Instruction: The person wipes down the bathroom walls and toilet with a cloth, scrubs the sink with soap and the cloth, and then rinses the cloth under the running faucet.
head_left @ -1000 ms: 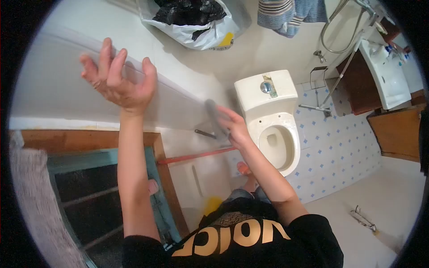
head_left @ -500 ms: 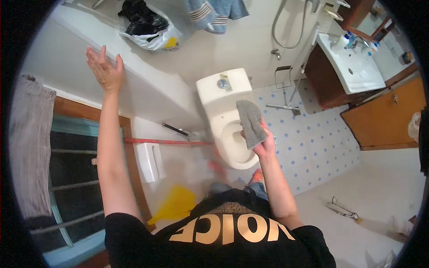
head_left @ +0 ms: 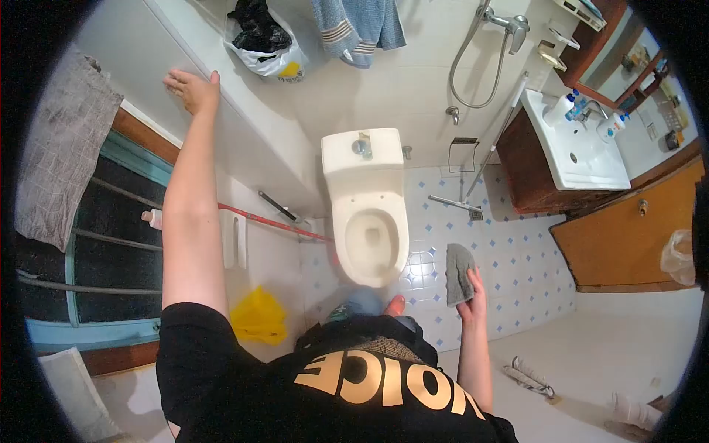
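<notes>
My right hand (head_left: 474, 297) grips a folded grey cloth (head_left: 458, 272) by its right side and lower end, held above the tiled floor right of the toilet (head_left: 369, 247). The toilet's seat is up or absent; I cannot tell which, and its bowl faces me. Far out at the upper left, my left hand (head_left: 193, 90) is empty, with fingers stretched and thumb apart. It is beside the pale wall panel (head_left: 156, 55) below a ledge; whether it touches the panel I cannot tell.
A white sink (head_left: 591, 159) on a brown cabinet stands at the right. A floor squeegee (head_left: 458, 201) leans near it. A bag (head_left: 277, 63) sits on the upper-left ledge. A red pole (head_left: 273, 223) and a yellow item (head_left: 258, 316) are left of the toilet. An orange door (head_left: 628, 244) is at right.
My right hand has carried the grey cloth from over the toilet bowl toward the right and down. The left hand has shifted slightly right in view; the whole view has moved too.
</notes>
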`<state>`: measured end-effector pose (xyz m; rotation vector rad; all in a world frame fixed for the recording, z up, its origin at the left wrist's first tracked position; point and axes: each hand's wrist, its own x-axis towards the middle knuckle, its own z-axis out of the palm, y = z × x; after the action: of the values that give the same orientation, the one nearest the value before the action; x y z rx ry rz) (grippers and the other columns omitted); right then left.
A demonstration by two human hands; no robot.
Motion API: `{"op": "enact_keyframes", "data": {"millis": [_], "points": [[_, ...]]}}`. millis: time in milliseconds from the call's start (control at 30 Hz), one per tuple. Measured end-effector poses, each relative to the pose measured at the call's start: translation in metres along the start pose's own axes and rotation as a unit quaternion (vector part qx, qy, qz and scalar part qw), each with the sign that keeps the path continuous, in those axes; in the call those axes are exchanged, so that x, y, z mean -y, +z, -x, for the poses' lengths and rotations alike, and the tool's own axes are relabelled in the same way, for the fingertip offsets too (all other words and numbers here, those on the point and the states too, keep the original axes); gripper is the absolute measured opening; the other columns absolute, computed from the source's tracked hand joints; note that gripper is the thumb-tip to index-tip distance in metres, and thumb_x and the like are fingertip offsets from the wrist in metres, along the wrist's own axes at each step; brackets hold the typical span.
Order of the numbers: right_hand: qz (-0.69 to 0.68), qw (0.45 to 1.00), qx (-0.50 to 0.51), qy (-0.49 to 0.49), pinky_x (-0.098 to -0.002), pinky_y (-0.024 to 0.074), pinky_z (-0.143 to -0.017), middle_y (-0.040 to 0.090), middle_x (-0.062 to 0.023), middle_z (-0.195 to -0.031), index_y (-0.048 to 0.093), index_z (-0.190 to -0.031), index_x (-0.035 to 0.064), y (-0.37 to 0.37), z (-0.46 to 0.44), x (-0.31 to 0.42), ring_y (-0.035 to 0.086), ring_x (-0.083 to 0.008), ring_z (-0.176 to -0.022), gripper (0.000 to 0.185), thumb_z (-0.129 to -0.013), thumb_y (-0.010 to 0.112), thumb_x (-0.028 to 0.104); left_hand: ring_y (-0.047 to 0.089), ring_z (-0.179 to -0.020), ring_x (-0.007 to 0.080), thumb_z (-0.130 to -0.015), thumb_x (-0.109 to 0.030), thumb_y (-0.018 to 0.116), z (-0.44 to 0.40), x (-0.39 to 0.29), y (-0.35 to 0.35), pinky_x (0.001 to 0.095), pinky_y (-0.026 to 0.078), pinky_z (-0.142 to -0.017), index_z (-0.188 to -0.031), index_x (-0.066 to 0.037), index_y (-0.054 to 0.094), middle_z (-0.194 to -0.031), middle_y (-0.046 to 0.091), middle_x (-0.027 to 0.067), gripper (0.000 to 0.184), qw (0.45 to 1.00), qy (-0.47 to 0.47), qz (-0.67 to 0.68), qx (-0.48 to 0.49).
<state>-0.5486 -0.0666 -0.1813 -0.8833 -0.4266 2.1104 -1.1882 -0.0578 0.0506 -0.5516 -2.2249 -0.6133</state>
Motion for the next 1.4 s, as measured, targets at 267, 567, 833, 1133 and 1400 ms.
{"op": "enact_keyframes", "data": {"millis": [267,567,833,1133,1400], "points": [[0.030,0.998,-0.053,0.029,-0.0374,0.0435,-0.094,0.050,-0.0123,-0.126,0.036,-0.133,0.0042,-0.002,-0.008,-0.006,0.052,-0.0247,-0.112,0.048,-0.088,0.051,0.012,0.015,-0.132,0.0471,-0.072,-0.041,0.069,0.006,-0.007,-0.001,0.0450,0.035,-0.102,-0.136,0.012,0.003,-0.140,0.008,0.0377,0.107,0.999,0.009,-0.034,-0.021],[0.138,0.990,0.007,0.014,-0.0359,0.0465,-0.090,0.053,-0.0111,-0.120,0.040,-0.129,0.0037,0.059,-0.072,0.007,0.055,-0.0232,-0.107,0.048,-0.083,0.051,0.001,0.015,-0.132,0.0467,-0.072,-0.037,0.069,0.007,-0.012,-0.011,0.0447,0.034,-0.102,-0.136,0.013,0.004,-0.140,0.009,0.0376,0.104,1.000,0.002,-0.023,0.001],[0.253,0.967,0.010,-0.018,-0.0283,0.0454,-0.085,0.058,-0.0076,-0.114,0.056,-0.117,0.0043,0.075,-0.135,-0.006,0.056,-0.0169,-0.097,0.049,-0.070,0.056,-0.009,0.011,-0.134,0.0451,-0.073,-0.032,0.068,0.008,-0.012,-0.012,0.0471,0.028,-0.105,-0.138,0.011,0.004,-0.142,0.007,0.0354,0.101,1.000,0.001,0.015,0.001],[0.536,0.818,0.063,-0.200,-0.0308,0.0440,-0.086,0.063,-0.0119,-0.099,0.060,-0.102,0.0009,0.099,-0.293,0.061,0.059,-0.0225,-0.096,0.038,-0.064,0.060,-0.004,0.007,-0.135,0.0428,-0.068,-0.029,0.077,0.011,-0.003,-0.008,0.0429,0.014,-0.111,-0.138,0.011,0.004,-0.143,0.006,0.0347,0.109,0.999,0.028,0.029,0.002],[0.464,0.536,0.132,-0.693,-0.0371,0.0412,-0.092,0.058,-0.0132,-0.109,0.058,-0.106,0.0040,0.325,-0.452,0.302,0.053,-0.0293,-0.106,0.045,-0.065,0.049,-0.012,0.008,-0.136,0.0391,-0.069,-0.022,0.077,0.008,0.020,0.009,0.0397,0.013,-0.111,-0.137,0.012,0.003,-0.144,0.008,0.0318,0.106,1.000,0.007,-0.025,-0.005]]}}
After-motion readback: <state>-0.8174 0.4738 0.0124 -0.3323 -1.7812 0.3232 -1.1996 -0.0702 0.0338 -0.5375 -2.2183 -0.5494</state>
